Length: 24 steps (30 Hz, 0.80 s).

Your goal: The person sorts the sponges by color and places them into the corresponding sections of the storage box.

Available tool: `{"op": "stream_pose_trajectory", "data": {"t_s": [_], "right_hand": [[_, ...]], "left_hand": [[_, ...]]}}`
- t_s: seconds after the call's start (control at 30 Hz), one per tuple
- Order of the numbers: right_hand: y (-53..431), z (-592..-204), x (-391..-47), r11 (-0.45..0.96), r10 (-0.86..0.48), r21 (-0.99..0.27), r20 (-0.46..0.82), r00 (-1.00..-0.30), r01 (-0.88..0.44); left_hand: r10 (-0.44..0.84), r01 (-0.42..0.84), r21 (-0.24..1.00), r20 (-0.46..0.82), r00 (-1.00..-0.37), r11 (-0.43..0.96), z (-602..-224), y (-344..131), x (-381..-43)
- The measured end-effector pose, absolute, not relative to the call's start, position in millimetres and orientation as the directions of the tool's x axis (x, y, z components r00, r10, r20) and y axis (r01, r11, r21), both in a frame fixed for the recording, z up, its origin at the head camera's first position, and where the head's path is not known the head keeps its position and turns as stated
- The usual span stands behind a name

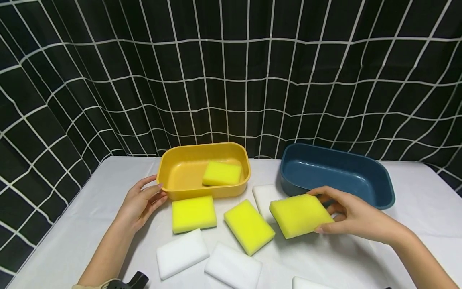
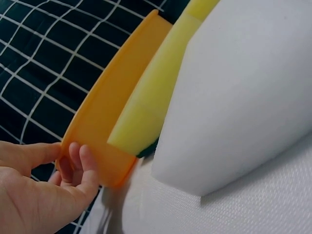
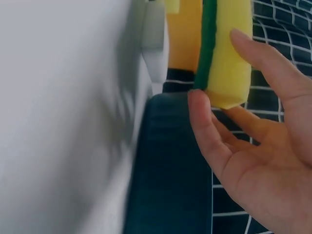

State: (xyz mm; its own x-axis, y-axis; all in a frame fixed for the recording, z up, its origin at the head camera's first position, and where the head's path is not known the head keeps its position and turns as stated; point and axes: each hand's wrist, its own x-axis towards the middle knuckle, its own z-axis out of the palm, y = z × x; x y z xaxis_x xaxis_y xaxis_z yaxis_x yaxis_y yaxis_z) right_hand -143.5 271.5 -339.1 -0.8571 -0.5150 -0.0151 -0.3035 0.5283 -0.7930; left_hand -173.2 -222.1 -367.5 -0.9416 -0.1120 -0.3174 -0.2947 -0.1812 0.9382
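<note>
In the head view my right hand (image 1: 351, 212) grips a yellow sponge (image 1: 301, 214) by its right end, raised above the table in front of the blue basin (image 1: 335, 172). The right wrist view shows a green scouring layer (image 3: 208, 44) on that sponge, with thumb and fingers on opposite faces. My left hand (image 1: 140, 202) holds the left end of the yellow basin (image 1: 173, 192), its fingertips at the rim and end wall. Inside this basin lies one yellow sponge (image 1: 221, 173). Two more, a left sponge (image 1: 193, 214) and a tilted sponge (image 1: 249, 226), lie in front.
Several white sponges lie on the white cloth: a left one (image 1: 182, 253), a middle one (image 1: 234, 267), one at the bottom edge (image 1: 308, 283) and one partly hidden behind the held sponge (image 1: 265, 196). A black gridded curtain (image 1: 231, 72) hangs behind the basins.
</note>
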Motion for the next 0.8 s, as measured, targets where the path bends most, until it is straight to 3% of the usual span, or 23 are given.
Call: {"op": "stream_pose_trajectory", "data": {"t_s": [0.27,0.8], "right_hand": [[258,-331,-146,0.512,-0.498,-0.797,0.029,-0.867,-0.321],[229,-315,-163,0.598,-0.445,-0.751,-0.02,-0.895,-0.281]], "left_hand": [[-0.115,-0.293,0.94,-0.315,-0.942,-0.173,-369,-222,-174],[-0.119,-0.3,0.94,-0.32,-0.94,-0.161,-369,-223,-173]]}}
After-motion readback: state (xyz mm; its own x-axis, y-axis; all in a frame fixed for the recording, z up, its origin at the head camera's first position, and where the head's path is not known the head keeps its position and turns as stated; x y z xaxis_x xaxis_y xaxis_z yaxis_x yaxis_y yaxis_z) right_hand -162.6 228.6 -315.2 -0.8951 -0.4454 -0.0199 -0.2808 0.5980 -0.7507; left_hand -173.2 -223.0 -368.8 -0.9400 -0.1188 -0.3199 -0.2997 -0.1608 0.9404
